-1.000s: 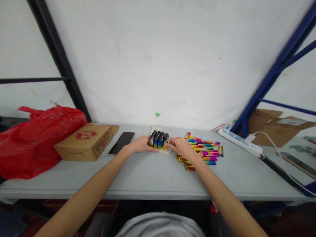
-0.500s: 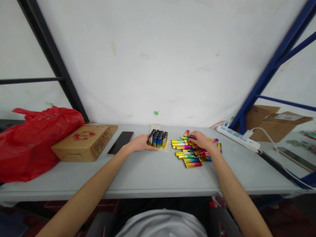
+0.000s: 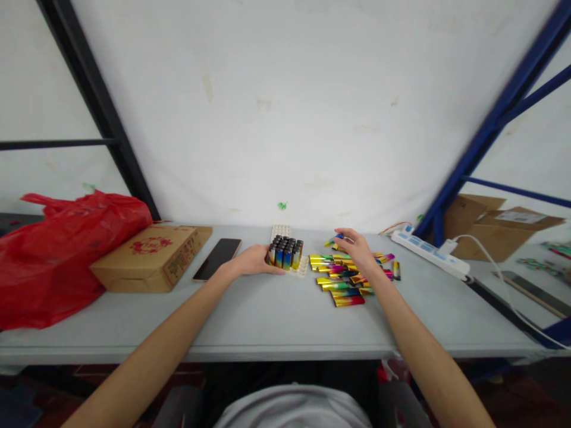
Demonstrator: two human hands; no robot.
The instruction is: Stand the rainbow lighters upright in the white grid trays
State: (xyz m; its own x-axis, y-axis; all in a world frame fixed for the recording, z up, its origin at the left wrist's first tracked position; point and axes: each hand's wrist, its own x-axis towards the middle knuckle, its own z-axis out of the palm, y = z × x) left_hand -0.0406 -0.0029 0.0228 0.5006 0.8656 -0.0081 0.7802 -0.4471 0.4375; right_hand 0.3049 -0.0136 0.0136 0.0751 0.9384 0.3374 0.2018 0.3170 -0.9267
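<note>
My left hand (image 3: 255, 260) is wrapped round the left side of a white pitted tray (image 3: 302, 267), thumb along its front. In the tray stand several black-topped, shiny blue-and-gold pieces that look like lighters (image 3: 285, 252), upright and packed together. To the right, my right hand (image 3: 354, 245) pinches one shiny blue-and-gold lighter (image 3: 332, 241) between thumb and fingers, just above the far edge of a loose pile. The pile of shiny multicoloured lighters (image 3: 341, 285) lies flat on the table, in gold, pink, green and blue.
A second white pitted tray (image 3: 281, 230) shows behind the first. A dark phone (image 3: 217, 259), a cardboard box (image 3: 151, 255) and a red plastic bag (image 3: 75, 255) are on the left. On the right lie a white power strip (image 3: 430, 254) and an opened carton (image 3: 499, 229).
My right hand has lifted slightly from the pile, moving a little left and away, and now shows a blue-and-gold lighter in its fingers. My left hand stays at the tray.
</note>
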